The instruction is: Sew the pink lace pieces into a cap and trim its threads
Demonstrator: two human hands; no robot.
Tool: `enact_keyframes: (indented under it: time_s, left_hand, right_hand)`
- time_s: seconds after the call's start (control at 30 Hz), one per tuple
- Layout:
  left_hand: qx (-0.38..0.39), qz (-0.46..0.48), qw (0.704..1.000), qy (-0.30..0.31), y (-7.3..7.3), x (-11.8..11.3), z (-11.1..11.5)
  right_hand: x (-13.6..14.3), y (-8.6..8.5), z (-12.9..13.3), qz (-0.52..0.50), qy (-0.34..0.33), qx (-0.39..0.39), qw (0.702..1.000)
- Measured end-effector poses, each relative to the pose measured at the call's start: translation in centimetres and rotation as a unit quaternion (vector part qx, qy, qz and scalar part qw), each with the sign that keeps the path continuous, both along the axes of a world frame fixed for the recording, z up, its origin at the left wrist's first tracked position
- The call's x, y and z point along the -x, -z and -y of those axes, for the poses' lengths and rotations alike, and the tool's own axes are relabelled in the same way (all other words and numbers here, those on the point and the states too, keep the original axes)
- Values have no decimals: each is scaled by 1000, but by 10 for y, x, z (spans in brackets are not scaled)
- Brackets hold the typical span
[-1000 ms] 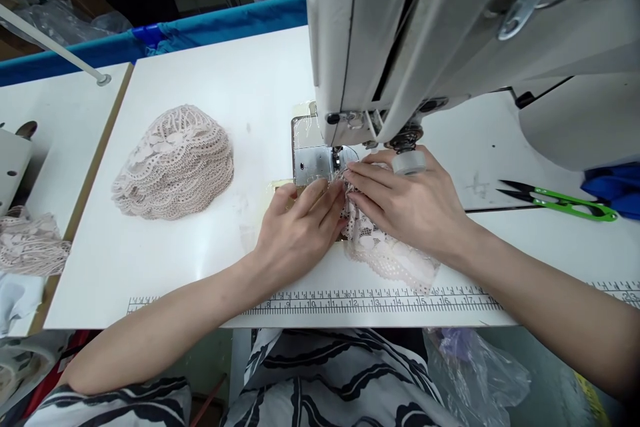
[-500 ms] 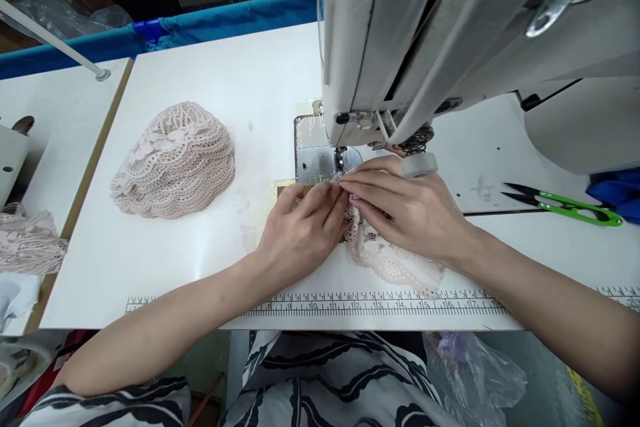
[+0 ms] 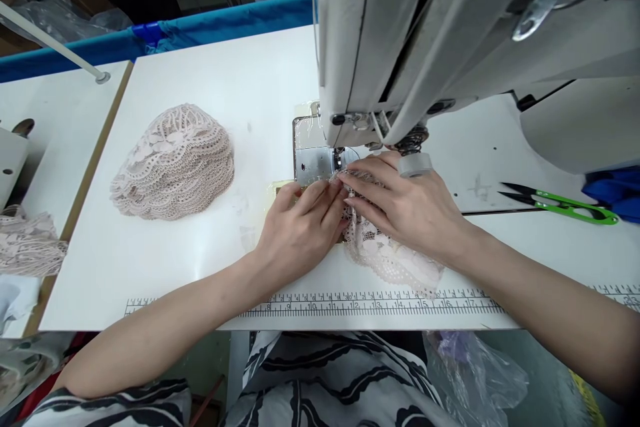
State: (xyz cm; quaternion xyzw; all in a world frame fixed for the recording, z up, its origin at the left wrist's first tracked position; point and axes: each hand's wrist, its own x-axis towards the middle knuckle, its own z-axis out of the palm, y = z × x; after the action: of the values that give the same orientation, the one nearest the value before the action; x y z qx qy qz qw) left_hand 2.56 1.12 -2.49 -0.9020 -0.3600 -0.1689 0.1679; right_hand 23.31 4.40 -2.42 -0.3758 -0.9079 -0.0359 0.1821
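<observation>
Just in front of the presser foot (image 3: 339, 159) of a sewing machine (image 3: 380, 33), my left hand (image 3: 303, 227) pinches the edge of a pale pink lace piece (image 3: 385, 257), its fingers bent and pressed together. My right hand (image 3: 407, 203) lies over the same lace from the right, fingers apart and fairly straight, their tips close to the left hand's fingertips. The lace spreads below the right palm toward the ruler strip. Under the hands, part of the lace is hidden.
A stack of lace pieces (image 3: 175, 163) sits left on the white table (image 3: 250, 80). Green-handled thread snips (image 3: 560, 203) and blue cloth (image 3: 615, 193) are at the right. A ruler strip (image 3: 350, 305) runs along the front edge. More lace (image 3: 30, 243) lies far left.
My right hand's fingers have spread slightly and shifted a little on the lace, showing more of it between them. My left hand is nearly unmoved.
</observation>
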Motion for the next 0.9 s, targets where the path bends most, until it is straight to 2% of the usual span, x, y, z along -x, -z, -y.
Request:
enact_keyframes:
  time_s: [0.37,0.6,0.9]
  left_hand:
    - [24,6,1000,-7,1,1,-5]
    - [14,10,1000,-11,2,1,-5]
    - [28,8,1000,-11,2,1,-7]
  right_hand:
    - [1,3,1,16,12,-46,999]
    - [3,1,2,15,26,-24,999]
    - [-1,1,1,53,31,-61,996]
